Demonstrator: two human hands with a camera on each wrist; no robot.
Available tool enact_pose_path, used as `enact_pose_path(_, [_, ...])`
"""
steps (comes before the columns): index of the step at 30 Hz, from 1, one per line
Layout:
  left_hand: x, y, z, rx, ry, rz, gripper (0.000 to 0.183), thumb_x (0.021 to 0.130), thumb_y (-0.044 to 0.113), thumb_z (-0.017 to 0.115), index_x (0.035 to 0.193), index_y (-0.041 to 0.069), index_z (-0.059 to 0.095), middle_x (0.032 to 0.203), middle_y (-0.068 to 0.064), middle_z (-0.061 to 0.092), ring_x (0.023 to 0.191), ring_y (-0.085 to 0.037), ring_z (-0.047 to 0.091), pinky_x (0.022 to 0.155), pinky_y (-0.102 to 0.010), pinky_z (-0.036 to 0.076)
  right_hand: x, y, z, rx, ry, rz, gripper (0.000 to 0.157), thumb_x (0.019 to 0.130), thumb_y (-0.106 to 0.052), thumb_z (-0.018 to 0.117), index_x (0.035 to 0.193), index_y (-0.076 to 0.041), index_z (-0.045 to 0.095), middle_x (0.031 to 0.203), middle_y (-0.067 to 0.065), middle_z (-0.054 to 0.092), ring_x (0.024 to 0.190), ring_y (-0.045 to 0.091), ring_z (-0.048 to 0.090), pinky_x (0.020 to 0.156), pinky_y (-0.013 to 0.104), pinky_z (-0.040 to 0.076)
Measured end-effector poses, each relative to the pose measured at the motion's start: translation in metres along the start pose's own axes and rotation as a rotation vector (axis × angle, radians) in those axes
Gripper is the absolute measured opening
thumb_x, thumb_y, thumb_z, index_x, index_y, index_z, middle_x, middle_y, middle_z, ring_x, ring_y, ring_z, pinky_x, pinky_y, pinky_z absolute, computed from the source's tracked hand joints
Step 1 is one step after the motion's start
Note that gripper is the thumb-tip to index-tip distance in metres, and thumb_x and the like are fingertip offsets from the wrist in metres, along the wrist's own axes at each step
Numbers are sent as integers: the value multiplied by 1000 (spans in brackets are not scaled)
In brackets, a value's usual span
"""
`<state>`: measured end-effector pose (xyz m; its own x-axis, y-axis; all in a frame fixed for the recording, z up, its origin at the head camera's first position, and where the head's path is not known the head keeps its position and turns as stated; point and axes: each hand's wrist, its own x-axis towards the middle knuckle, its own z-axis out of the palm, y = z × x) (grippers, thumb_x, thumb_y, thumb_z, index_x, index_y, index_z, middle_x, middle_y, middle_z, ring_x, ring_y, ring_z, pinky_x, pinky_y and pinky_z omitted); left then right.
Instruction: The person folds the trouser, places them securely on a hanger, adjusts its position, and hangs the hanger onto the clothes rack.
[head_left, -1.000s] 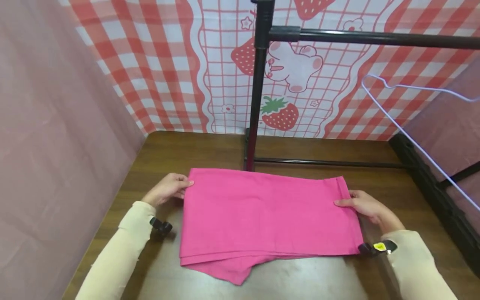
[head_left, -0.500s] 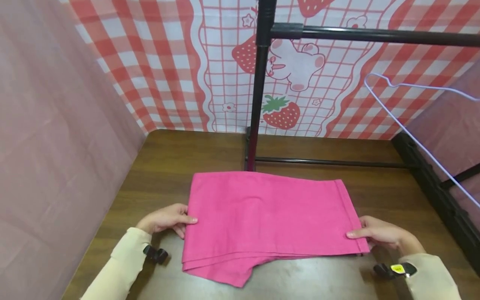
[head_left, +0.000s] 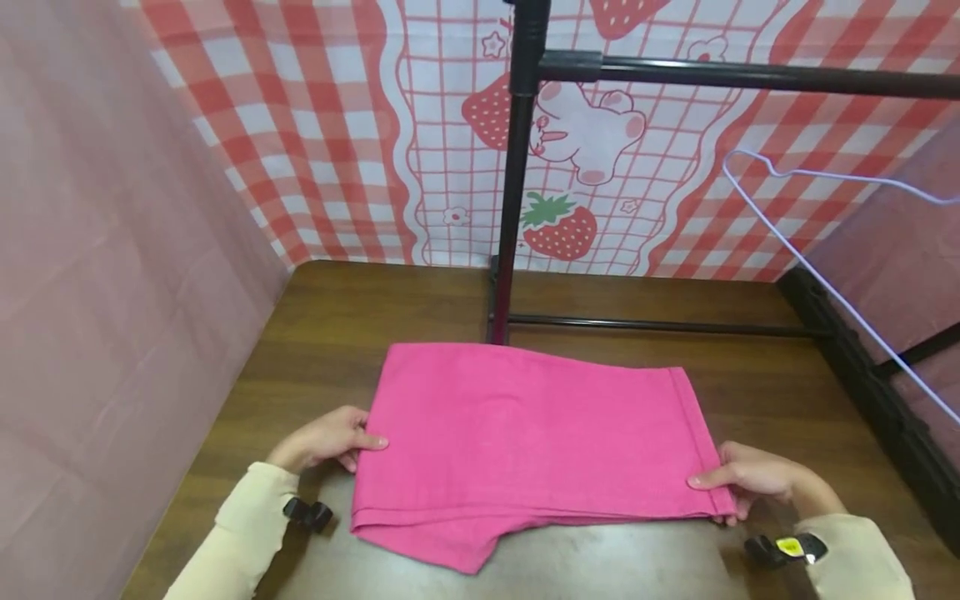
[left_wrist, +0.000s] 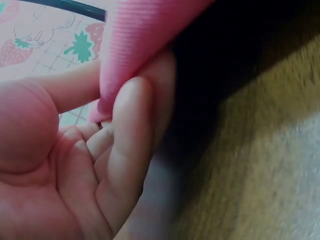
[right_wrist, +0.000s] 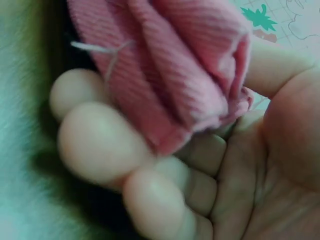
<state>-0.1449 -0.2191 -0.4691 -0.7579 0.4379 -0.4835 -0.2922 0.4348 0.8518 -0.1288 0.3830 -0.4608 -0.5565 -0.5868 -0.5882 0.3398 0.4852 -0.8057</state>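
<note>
Left hand point(head_left: 327, 437) and right hand point(head_left: 761, 475) pinch the pink cloth point(head_left: 525, 433) at opposite ends; uneven pulling could make its near flap point(head_left: 442, 540) slide askew.

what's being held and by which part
A folded pink fabric garment: the left hand pinches its left edge, the right hand its right edge near the lower corner.

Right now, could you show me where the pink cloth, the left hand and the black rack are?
Pink cloth point(head_left: 525, 433): head view, middle of its upper face.
Left hand point(head_left: 327, 436): head view, back of the hand.
Black rack point(head_left: 515, 167): head view, its upright pole.
</note>
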Motion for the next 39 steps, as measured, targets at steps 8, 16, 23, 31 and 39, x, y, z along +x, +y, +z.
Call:
enact_pose_path(8, [-6, -1, 3, 26, -21, -4, 26, 91, 19, 67, 96, -4, 57, 66, -3, 60, 49, -7, 58, 47, -22, 52, -3, 1, 1, -60, 23, 5, 32, 99, -20, 55, 84, 5, 68, 65, 3, 72, 51, 5, 64, 45, 14, 46])
enact_pose_path(16, [-27, -11, 14, 4, -207, 37, 21, 89, 17, 69, 89, 0, 58, 62, -3, 67, 52, -7, 62, 47, -18, 51, -10, 7, 7, 14, -83, 1, 31, 99, -15, 54, 86, 9, 70, 71, 3, 74, 57, 5, 68, 49, 14, 48])
enact_pose_path(23, [-32, -7, 17, 76, -148, 71, 25, 83, 13, 74, 95, -3, 58, 64, 0, 61, 48, -5, 56, 47, -18, 50, -11, 2, 2, 0, -97, -98, 37, 99, -8, 48, 80, 19, 63, 63, 8, 72, 53, 4, 66, 46, 11, 45])
enact_pose_path(31, [-30, -4, 13, 129, -150, 29, 27, 85, 13, 72, 102, -3, 58, 65, -3, 63, 48, -5, 56, 46, -18, 49, -14, -4, 2, -70, -89, -16, 42, 99, -15, 52, 75, 17, 66, 59, 13, 70, 49, 5, 65, 43, 11, 43])
enact_pose_path(39, [-24, -1, 21, 202, -133, -30, 18, 86, 8, 70, 96, -1, 57, 62, -7, 64, 46, -7, 57, 44, -19, 49, -11, -9, 10, -164, 36, 101, 44, 94, -27, 60, 71, 9, 69, 58, 14, 68, 45, 9, 64, 39, 15, 43])
